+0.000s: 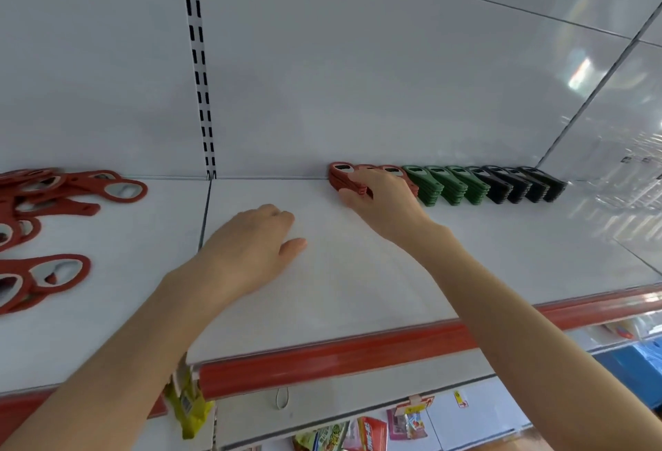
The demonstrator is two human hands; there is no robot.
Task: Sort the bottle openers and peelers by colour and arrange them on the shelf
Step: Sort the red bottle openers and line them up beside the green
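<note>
A white shelf [358,278] with a red strip [340,350] along its front edge stands against a white back wall [322,74], where a slotted metal rail [200,67] runs upright. Below the shelf hang snack packets [369,432], and something blue [630,368] shows low on the right.

The right hand [387,199] reaches to the back of the shelf and grips a red stack [340,176]. Its thumb presses the stack's near end and its fingers curl over the top. Another red stack shows partly under those fingers. Just beyond the fingers to the right, the row runs on along the wall with green stacks [444,183] and then black stacks [516,183], all tight side by side.

The left hand [250,246] rests palm down on the bare shelf, holding nothing. Its fingers lie together and loosely bent, and the thumb sticks out towards the right hand. Well off to the left of those fingers, loose red bottle openers [53,196] lie scattered and overlapping.
</note>
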